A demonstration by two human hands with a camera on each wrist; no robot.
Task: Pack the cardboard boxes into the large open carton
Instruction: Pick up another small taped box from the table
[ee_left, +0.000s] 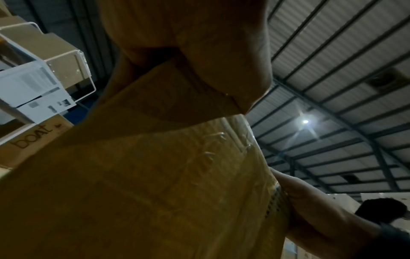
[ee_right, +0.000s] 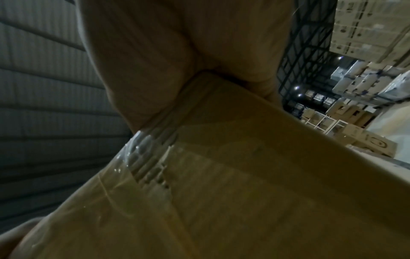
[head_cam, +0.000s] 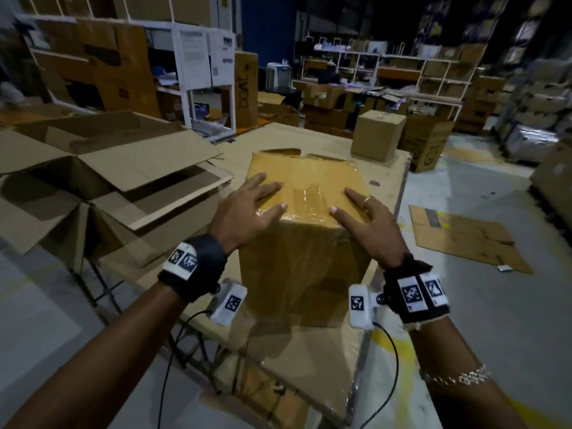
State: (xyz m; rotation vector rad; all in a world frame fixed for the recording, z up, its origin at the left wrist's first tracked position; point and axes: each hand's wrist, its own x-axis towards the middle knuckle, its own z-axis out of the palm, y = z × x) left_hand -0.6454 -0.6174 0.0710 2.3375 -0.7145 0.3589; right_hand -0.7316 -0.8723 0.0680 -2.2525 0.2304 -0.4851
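A taped brown cardboard box [head_cam: 305,243] stands upright on the cardboard-covered table [head_cam: 383,168] in front of me. My left hand [head_cam: 250,202] lies flat on the box's top left corner with fingers spread. My right hand [head_cam: 363,212] lies flat on the top right corner, fingers straight. Both wrist views show the box's taped side, the box [ee_left: 144,184] and the box [ee_right: 221,201], close under each palm. The large open carton [head_cam: 102,193] stands to the left, flaps spread, its inside dark. A smaller sealed box [head_cam: 378,139] sits at the table's far right corner.
A flattened cardboard sheet [head_cam: 464,236] lies on the floor to the right. White shelving [head_cam: 204,72] and a tall "boat" carton [head_cam: 246,88] stand behind the table. Stacked cartons [head_cam: 424,144] crowd the far floor. The grey floor lies open on the right.
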